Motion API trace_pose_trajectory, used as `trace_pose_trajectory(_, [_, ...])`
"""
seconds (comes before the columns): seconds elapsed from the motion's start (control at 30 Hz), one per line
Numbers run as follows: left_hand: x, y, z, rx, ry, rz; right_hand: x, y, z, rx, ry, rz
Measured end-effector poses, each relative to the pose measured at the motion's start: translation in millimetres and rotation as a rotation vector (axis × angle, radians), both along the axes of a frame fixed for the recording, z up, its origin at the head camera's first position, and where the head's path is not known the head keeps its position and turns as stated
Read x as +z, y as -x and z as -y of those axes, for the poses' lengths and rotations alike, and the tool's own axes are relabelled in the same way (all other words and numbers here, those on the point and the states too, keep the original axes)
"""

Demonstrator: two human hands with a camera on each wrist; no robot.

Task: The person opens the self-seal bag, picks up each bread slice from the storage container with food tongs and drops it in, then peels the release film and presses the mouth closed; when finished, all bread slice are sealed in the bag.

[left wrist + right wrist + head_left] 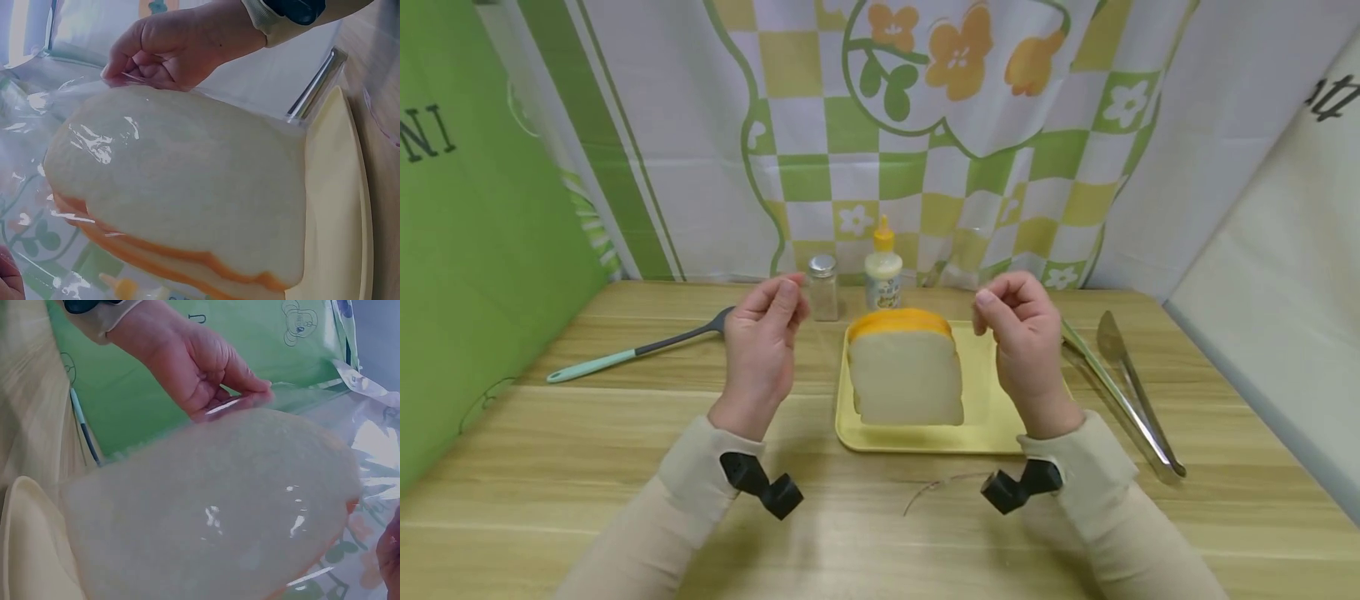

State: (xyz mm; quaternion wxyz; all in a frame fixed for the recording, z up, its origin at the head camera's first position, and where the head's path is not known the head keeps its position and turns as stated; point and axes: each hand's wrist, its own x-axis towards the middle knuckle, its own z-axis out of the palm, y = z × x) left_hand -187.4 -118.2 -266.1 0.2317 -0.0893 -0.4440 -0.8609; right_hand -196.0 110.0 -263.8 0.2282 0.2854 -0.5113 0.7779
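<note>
Both hands hold a clear plastic bag (69,94) stretched between them, with thick white bread slices (906,375) edged in orange crust showing through it. My left hand (763,346) pinches the bag's left side between thumb and fingers, as the right wrist view also shows. On the other side, my right hand (1026,342) pinches the bag's edge, seen across the bread in the left wrist view. The bread stands upright over a yellow tray (1000,437); whether its bottom touches the tray cannot be told. The bag is hardly visible in the head view.
Behind the tray stand a glass shaker (823,292) with a metal lid and a squeeze bottle (883,275) with a yellow cap. A turquoise-handled utensil (617,360) lies left, its head behind the left hand. Metal tongs (1131,400) lie right. A patterned curtain (925,167) hangs behind.
</note>
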Motion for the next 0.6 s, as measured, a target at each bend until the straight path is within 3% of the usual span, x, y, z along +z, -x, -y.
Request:
trace_pose_trajectory(0.3, [2.3, -5.8, -1.8, -0.008, 0.105, -0.025, 2.6, -1.0, -11.1, -0.024, -0.073, 0.022])
trace_pose_trajectory(0.6, [2.5, -6.5, 2.0, -0.006, 0.223, -0.112, 4.4, 0.6, -15.3, 0.004, -0.034, 0.014])
